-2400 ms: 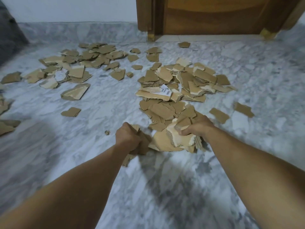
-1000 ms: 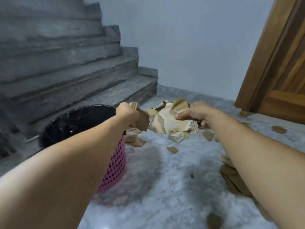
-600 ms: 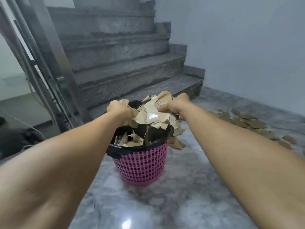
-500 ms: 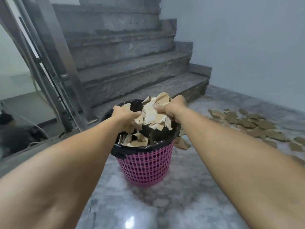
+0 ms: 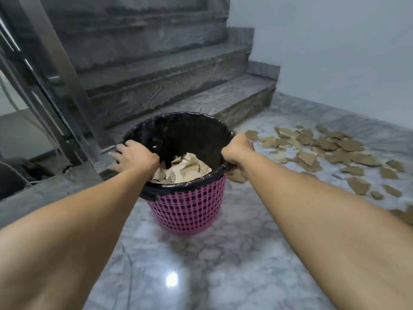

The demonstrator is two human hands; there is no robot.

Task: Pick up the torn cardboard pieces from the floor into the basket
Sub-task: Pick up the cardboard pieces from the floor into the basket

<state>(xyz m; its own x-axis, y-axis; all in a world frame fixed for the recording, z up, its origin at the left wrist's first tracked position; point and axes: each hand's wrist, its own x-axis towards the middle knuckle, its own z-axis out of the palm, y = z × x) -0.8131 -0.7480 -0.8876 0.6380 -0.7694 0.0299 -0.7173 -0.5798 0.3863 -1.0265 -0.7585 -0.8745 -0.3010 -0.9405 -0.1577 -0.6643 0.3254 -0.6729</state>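
Note:
A pink mesh basket (image 5: pixel 185 211) lined with a black bag stands on the marble floor in front of me. Torn cardboard pieces (image 5: pixel 185 168) lie piled inside it. My left hand (image 5: pixel 134 156) grips the left rim, thumb inside and fingers outside. My right hand (image 5: pixel 237 148) is closed on the right rim. Many more brown cardboard pieces (image 5: pixel 330 153) lie scattered over the floor to the right of the basket, and one piece (image 5: pixel 237 175) lies by the basket under my right wrist.
Grey stone stairs (image 5: pixel 169 86) rise just behind the basket. A metal railing (image 5: pixel 55 70) slants down at the left. A pale wall (image 5: pixel 335 52) closes the right back. A step edge (image 5: pixel 44 189) drops off at the left.
I carried the cardboard bundle from the floor to the basket and let it fall in. Both hands have moved apart and now hold the basket's rim.

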